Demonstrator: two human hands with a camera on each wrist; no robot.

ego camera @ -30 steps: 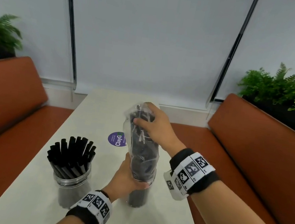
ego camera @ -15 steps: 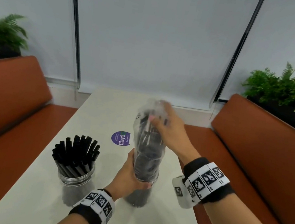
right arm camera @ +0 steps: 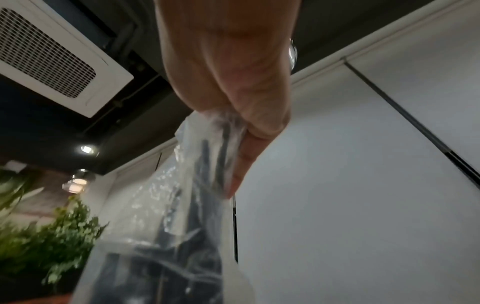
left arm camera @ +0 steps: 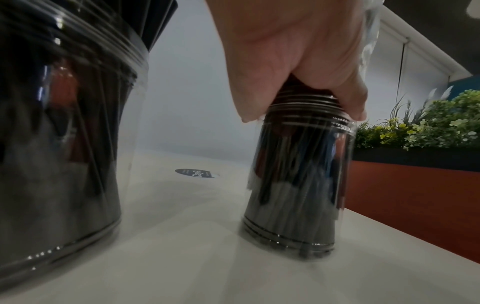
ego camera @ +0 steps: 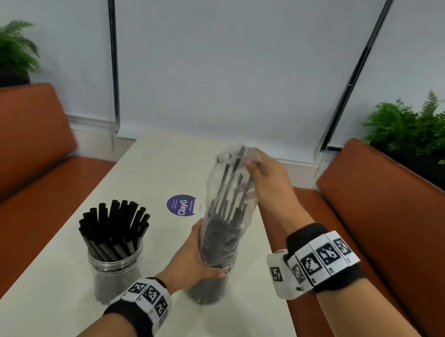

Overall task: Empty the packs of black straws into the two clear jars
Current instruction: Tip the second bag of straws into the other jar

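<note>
Pack upended on 2nd jar, straws dropping in

Vs a sec ago my right hand (ego camera: 266,180) has lifted the clear pack (ego camera: 227,206) higher & most black straws (ego camera: 220,236) have slid down toward the right jar (left arm camera: 298,185), only a few still up top – looks like this pack's nearly emptied, bag to pull off next. Right grip: fingers pinching the bag's top end from above, wrist tipped down, forearm coming in from the right. Left hand (ego camera: 197,256) wraps the bag mouth + jar neck, thumb & fingers curled round it, holding it steady on the surface (ego camera: 236,327). Left jar (ego camera: 114,256) already full of straws, standing just beside, untouched
</note>
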